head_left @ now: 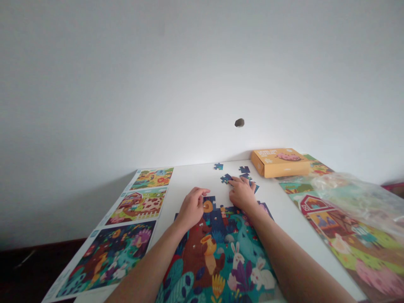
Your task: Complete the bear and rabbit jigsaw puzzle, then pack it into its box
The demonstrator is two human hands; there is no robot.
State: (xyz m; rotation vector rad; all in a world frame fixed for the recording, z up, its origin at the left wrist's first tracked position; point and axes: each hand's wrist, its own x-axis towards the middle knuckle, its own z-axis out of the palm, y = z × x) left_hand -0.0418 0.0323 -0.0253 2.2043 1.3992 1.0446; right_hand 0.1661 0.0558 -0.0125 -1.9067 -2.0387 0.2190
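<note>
A partly joined puzzle (221,256) with a bear, rabbits and plants lies on the white table between my forearms. My left hand (193,206) hovers at its upper left edge, fingers bent together; whether anything is between them is too small to tell. Beyond the puzzle's upper edge, my right hand (242,192) has its fingertips on loose dark blue pieces. One piece (226,178) touches its index finger, and others lie partly under the fingers. Farther back are two more loose pieces, a teal one (218,166) and a dark one (244,169).
At the back right stands an orange puzzle box (280,163). Clear crumpled plastic (350,202) lies over a farm picture (356,240) on the right. A sheet with three pictures (110,256) lies on the left. Behind the table rises a white wall with a hole.
</note>
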